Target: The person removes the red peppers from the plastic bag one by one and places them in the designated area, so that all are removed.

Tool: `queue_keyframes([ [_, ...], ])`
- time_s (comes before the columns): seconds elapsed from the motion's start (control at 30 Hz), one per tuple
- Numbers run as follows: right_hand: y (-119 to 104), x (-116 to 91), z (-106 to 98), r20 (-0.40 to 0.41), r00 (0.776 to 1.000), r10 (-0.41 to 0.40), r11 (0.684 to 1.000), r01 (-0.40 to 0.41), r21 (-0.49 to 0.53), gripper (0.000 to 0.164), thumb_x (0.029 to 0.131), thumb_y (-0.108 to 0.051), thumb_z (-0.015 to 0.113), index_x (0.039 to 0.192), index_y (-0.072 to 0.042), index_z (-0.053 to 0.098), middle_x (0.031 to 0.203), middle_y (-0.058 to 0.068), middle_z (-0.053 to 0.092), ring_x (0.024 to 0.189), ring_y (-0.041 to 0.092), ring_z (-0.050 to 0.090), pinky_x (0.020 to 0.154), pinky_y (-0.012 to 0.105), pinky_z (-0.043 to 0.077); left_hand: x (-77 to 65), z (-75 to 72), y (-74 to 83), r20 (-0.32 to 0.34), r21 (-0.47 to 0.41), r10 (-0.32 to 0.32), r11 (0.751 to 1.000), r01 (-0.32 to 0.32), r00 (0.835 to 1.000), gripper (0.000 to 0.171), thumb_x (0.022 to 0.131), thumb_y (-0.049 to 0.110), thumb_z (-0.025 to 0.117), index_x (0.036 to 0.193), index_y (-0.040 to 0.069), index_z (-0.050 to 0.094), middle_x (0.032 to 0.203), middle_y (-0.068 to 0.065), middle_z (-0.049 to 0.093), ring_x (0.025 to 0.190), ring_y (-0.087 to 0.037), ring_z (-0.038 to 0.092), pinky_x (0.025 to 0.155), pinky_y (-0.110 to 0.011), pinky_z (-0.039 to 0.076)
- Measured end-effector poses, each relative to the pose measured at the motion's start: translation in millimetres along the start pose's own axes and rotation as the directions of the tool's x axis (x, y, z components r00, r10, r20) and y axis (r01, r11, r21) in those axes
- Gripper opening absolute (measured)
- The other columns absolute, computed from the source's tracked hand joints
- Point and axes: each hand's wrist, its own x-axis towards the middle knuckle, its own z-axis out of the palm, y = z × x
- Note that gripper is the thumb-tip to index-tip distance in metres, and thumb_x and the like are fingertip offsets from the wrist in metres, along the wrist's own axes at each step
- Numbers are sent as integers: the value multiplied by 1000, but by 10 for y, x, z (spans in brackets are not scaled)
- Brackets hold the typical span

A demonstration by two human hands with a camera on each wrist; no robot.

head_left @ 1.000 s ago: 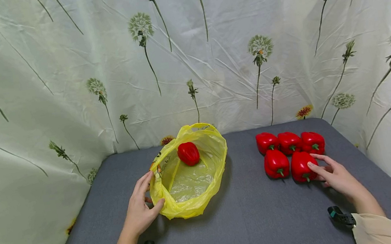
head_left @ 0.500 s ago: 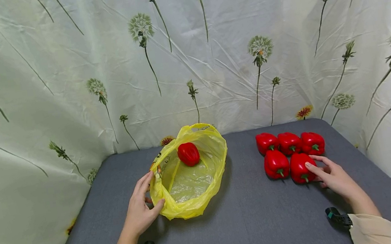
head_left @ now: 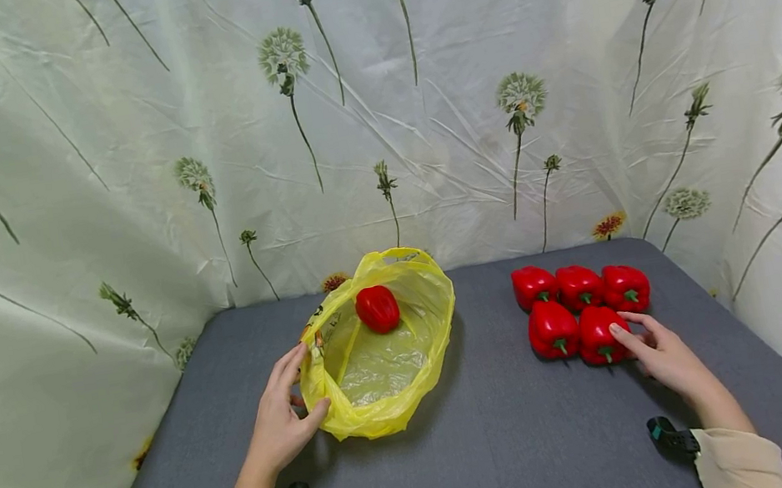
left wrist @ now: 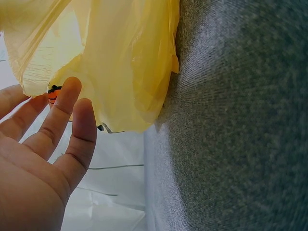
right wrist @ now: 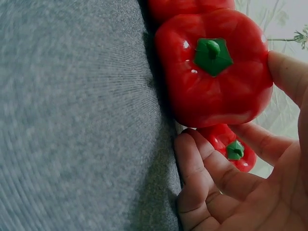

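Note:
My left hand (head_left: 281,421) rests against the left side of a yellow plastic bag (head_left: 387,422), fingers and thumb spread along its rim. In the left wrist view its fingers (left wrist: 84,122) are nearly straight beside the bag wall. One red bell pepper (head_left: 377,309) lies inside the bag, toward the back. At the right, my right hand (head_left: 669,358) holds the front-right red bell pepper (head_left: 599,331), thumb on top and index finger at its far side. The right wrist view has this bell pepper (right wrist: 216,91) stem toward the camera, low at the table, lower fingers curled beside it.
Several other red bell peppers (head_left: 579,285) stand close together around the held one, in two rows. The grey table (head_left: 497,447) stretches between bag and peppers. A curtain (head_left: 459,141) with dandelion prints hangs behind the table's back edge.
My right hand has shifted slightly left, and the front-right bell pepper has slid left with it, against its neighbour. The left hand and the bag have stayed in place.

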Motion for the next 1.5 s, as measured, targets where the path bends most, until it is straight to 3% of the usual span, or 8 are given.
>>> queue_keyframes([
  [0.47, 1, -6, 9, -17, 1000, -23, 1000, 23, 17, 70, 113, -43, 48, 160, 7, 30, 119, 29, 69, 84, 5, 62, 68, 28, 49, -7, -7, -9, 1, 8, -3, 1000, 3, 1000, 84, 88, 10, 81, 163, 3, 44, 163, -22, 46, 112, -30, 59, 70, -26, 53],
  [0.73, 15, -1, -13, -6, 1000, -16, 1000, 16, 16, 70, 114, -43, 47, 160, 8, 29, 135, 39, 63, 91, -1, 65, 72, 28, 54, -10, -11, -13, 3, 2, -5, 1000, 5, 1000, 83, 89, 10, 81, 163, 3, 44, 163, -22, 45, 117, -35, 59, 71, -26, 53],
  [1.03, 20, -10, -25, -24, 1000, -18, 1000, 18, 13, 69, 114, -43, 47, 159, 7, 32, 138, 39, 64, 87, -8, 63, 71, 28, 53, -2, -19, 3, 2, 9, -8, 1000, 7, 1000, 84, 88, 10, 81, 163, 2, 44, 163, -22, 46, 117, -38, 61, 72, -27, 54],
  [1.5, 8, -38, -41, -11, 1000, -25, 1000, 25, 14, 70, 113, -45, 49, 157, 8, 35, 134, 38, 66, 87, -5, 66, 71, 28, 55, -2, -24, 12, -5, 11, 4, 1000, -4, 1000, 83, 87, 9, 81, 162, 1, 45, 162, -23, 47, 114, -37, 62, 72, -26, 54],
])
